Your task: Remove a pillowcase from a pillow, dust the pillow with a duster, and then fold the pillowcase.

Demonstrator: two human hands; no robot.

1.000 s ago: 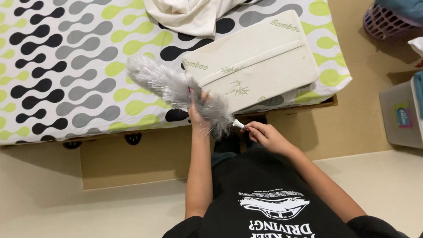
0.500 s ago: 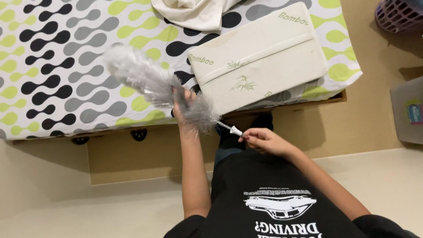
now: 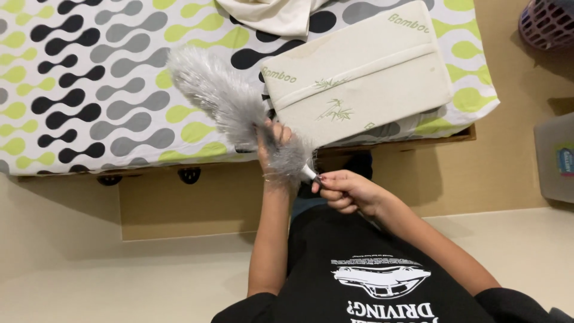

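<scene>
Head view, looking down over the person's chest to the edge of a bed. A grey fluffy duster lies slantwise across the middle of the frame, its brush end toward 10 o'clock over the patterned bedsheet and its base toward 5 o'clock, just past the bed edge. The left hand is raised into the lower part of the fibres, fingers curled among them so that part of the hand is hidden; it grips the brush near the base. The right hand, at 4 o'clock from the left hand and just beside it, is closed with fingertips pinching the white handle stub that projects from the base of the duster. A cream rectangular pillow with a leaf print lies tilted on the bed at 1 o'clock from the hands, its near corner just beside the duster fibres; whether they touch cannot be told. A cream crumpled cloth sits at 12 o'clock, at the top edge of the frame. A pink slatted basket occupies the corner at 2 o'clock, and a grey container stands on the floor at 3 o'clock, well apart from the hands.
</scene>
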